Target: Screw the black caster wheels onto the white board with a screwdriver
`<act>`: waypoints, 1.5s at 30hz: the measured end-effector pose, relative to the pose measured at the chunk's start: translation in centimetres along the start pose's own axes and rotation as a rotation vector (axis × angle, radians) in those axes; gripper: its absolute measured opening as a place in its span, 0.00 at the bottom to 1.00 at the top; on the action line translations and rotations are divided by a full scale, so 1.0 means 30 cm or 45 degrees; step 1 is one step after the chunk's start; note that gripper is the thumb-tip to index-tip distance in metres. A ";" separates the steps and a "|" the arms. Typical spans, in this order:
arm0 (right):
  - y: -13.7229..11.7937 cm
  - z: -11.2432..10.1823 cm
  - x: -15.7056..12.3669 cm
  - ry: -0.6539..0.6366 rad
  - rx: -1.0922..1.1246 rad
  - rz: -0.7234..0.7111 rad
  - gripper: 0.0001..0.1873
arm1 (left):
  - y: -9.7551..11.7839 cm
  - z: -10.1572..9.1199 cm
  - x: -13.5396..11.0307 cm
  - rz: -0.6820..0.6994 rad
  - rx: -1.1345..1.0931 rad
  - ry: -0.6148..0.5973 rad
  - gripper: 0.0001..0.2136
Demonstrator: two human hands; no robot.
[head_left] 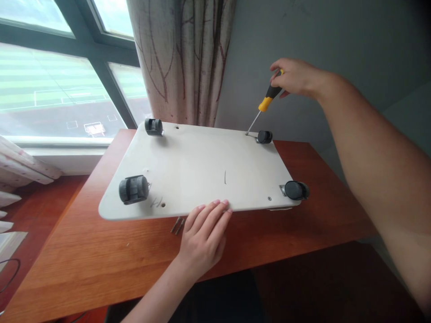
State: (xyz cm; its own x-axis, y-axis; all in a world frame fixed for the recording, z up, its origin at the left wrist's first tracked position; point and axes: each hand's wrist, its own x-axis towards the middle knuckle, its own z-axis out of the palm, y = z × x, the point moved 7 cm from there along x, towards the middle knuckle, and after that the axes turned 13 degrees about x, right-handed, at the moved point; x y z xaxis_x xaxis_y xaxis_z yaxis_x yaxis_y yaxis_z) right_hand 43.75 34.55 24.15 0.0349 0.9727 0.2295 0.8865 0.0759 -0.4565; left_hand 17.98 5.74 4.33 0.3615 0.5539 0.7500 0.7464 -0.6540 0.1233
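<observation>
A white board [202,166] with rounded corners lies with its casters facing up. My right hand [286,77] is closed around a black-and-yellow screwdriver [266,103]. The tool leans, and its tip meets a screw [247,133] near the board's far edge, beside the far right caster [264,137]. Resting on the near edge, my left hand [205,233] has its fingers stretched out over the top; its thumb is partly hidden. Other black casters stand at the near right [295,190], near left [134,189] and far left [154,127].
Beneath the board is a reddish-brown wooden table [101,264]. A few loose screws [177,225] lie by the board's near edge, left of my left hand. Behind are a patterned curtain [183,63], a grey wall [303,36] and a window [50,89].
</observation>
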 end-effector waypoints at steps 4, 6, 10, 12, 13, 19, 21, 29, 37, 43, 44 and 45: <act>-0.018 -0.003 -0.022 0.072 -0.095 -0.060 0.25 | 0.000 -0.001 0.000 0.008 -0.007 0.001 0.20; -0.030 -0.005 -0.029 0.125 -0.253 -0.090 0.25 | 0.000 0.000 -0.002 0.011 -0.016 -0.002 0.20; -0.035 0.008 -0.021 0.124 -0.218 -0.088 0.22 | -0.001 0.001 -0.004 0.008 -0.012 0.000 0.21; -0.032 0.020 -0.016 0.081 -0.086 -0.069 0.24 | 0.000 0.001 -0.003 0.010 -0.013 0.000 0.21; -0.031 0.027 -0.016 0.051 -0.007 -0.057 0.25 | 0.000 -0.001 -0.001 0.010 -0.015 0.000 0.20; -0.050 0.020 -0.035 0.076 -0.078 -0.058 0.17 | 0.001 -0.005 -0.002 0.005 -0.016 0.003 0.20; -0.050 0.015 -0.033 0.100 -0.194 -0.054 0.18 | -0.001 0.000 -0.007 0.003 -0.010 -0.009 0.21; -0.016 0.023 -0.015 0.049 0.021 -0.052 0.19 | -0.001 0.000 -0.007 0.002 -0.011 -0.008 0.20; -0.039 0.001 -0.035 0.163 -0.207 -0.083 0.18 | -0.002 0.001 -0.007 0.003 -0.006 -0.007 0.21; 0.001 0.010 -0.030 0.030 0.081 0.001 0.17 | -0.002 0.000 -0.007 0.004 -0.016 -0.008 0.21; -0.001 0.006 -0.035 0.031 0.059 -0.009 0.18 | -0.001 0.001 -0.007 0.004 -0.017 -0.011 0.21; -0.004 0.002 -0.040 0.040 0.006 -0.018 0.19 | -0.001 0.001 -0.007 0.006 -0.018 -0.013 0.21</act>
State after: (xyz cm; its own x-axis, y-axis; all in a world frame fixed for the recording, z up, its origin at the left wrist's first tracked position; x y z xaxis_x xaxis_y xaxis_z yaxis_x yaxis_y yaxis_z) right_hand 43.56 33.38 23.89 0.0369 0.9641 0.2630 0.8848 0.0908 -0.4570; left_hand 17.90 5.67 4.16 0.3702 0.5560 0.7442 0.7368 -0.6636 0.1293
